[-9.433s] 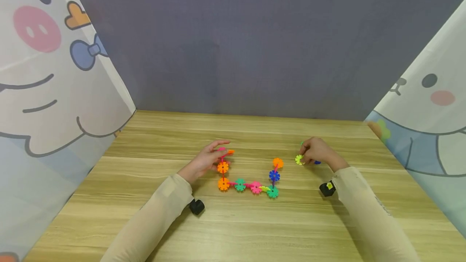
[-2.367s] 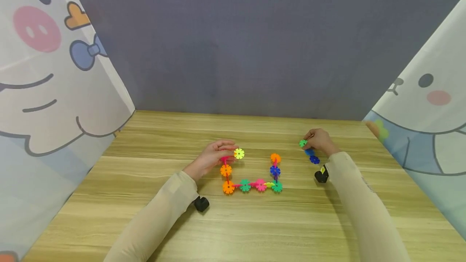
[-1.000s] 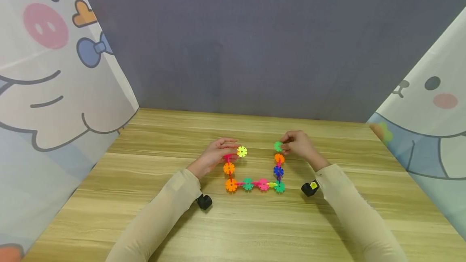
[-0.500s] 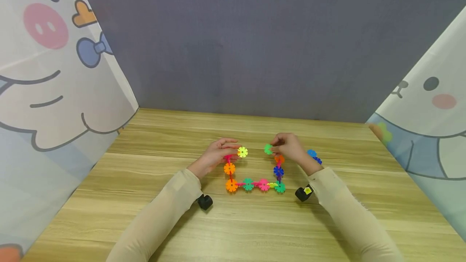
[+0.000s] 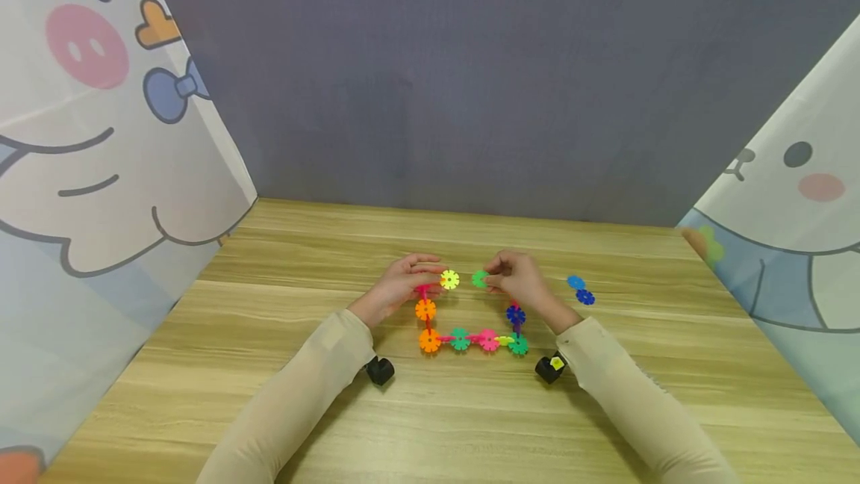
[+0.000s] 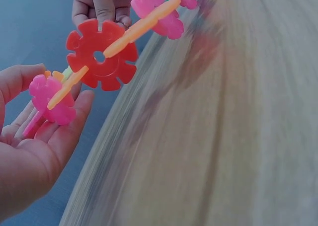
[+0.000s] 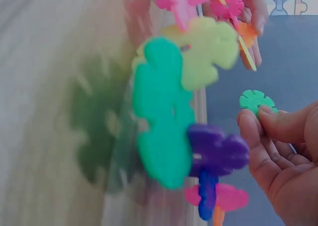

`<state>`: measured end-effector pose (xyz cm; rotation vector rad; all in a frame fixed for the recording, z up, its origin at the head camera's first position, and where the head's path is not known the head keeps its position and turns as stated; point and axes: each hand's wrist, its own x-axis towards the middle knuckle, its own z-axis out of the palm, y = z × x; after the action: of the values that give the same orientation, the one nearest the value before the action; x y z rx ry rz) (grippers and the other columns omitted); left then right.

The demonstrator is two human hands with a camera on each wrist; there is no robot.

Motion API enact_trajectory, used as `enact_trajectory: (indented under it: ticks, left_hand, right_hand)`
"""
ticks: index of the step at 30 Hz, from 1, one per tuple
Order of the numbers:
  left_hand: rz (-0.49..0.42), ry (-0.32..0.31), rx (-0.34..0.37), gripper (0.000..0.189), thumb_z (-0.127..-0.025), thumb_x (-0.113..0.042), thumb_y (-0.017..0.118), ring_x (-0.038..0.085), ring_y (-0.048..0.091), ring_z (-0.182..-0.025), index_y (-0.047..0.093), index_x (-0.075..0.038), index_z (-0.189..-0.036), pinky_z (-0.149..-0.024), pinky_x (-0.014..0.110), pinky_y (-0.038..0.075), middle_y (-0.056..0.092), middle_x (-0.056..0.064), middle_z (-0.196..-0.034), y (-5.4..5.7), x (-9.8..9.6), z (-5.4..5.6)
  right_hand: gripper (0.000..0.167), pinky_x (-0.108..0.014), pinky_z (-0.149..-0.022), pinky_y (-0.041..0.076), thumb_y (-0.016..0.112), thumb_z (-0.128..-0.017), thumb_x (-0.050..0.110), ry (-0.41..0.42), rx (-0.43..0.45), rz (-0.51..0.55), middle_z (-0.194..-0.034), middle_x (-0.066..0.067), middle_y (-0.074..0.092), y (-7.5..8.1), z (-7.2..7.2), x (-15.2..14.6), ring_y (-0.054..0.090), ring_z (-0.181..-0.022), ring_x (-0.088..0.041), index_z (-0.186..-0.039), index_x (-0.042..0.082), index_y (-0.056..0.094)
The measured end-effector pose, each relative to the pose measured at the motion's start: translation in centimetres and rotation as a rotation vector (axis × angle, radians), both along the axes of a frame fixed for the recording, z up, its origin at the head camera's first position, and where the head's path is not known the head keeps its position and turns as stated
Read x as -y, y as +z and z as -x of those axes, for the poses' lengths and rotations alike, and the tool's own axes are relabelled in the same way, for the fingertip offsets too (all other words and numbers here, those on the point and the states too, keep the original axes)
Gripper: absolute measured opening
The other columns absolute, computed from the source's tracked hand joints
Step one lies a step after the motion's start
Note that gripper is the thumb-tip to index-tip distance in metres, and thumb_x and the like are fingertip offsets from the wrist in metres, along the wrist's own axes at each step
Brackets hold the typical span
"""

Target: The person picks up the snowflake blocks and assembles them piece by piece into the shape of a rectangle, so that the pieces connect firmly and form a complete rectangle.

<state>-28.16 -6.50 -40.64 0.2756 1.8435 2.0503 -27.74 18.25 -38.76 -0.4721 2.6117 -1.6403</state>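
Observation:
A U-shaped chain of slotted plastic snowflake discs stands over the wooden table. My left hand holds its far-left end, thumb and fingers about a pink disc. A yellow disc sticks out to the right of those fingers. Between thumb and fingertips, my right hand pinches a loose light-green disc, a small gap away from the yellow one. The orange disc on the chain's right end is hidden behind my right hand in the head view. A teal disc looms large in the right wrist view.
To the right lie a light blue disc and a dark blue disc, close together on the table. A grey partition rises behind the table, with printed cloths at both sides.
The yellow disc came from the right side onto the chain's left end. My right hand then picked up the green disc and carried it left, close to the yellow one. My left hand kept its hold.

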Motion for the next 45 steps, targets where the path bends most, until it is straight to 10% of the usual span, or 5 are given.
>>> enact_trajectory:
  ticks: [28, 45]
  left_hand:
    - [-0.025, -0.017, 0.051, 0.05, -0.101, 0.003, 0.053, 0.019, 0.071, -0.088, 0.038, 0.0, -0.148, -0.086, 0.04, 0.058, 0.057, 0.024, -0.136, 0.5, -0.4, 0.2]
    - [0.038, -0.065, 0.043, 0.053, -0.1, 0.0, 0.055, 0.025, 0.07, -0.097, 0.039, -0.002, -0.15, -0.085, 0.04, 0.058, 0.055, 0.026, -0.136, 0.4, -0.2, 0.2]
  right_hand:
    - [0.005, -0.042, -0.072, 0.06, 0.068, -0.088, -0.011, 0.113, -0.164, 0.123, -0.087, -0.023, 0.066, -1.6, -0.6, 1.4, 0.068, -0.077, -0.036, -0.091, -0.008, 0.066]
    - [0.008, -0.041, -0.08, 0.059, 0.061, -0.092, -0.013, 0.168, -0.11, 0.075, -0.096, -0.023, 0.064, -1.2, -0.5, 1.3, 0.066, -0.089, -0.039, -0.097, -0.008, 0.064]
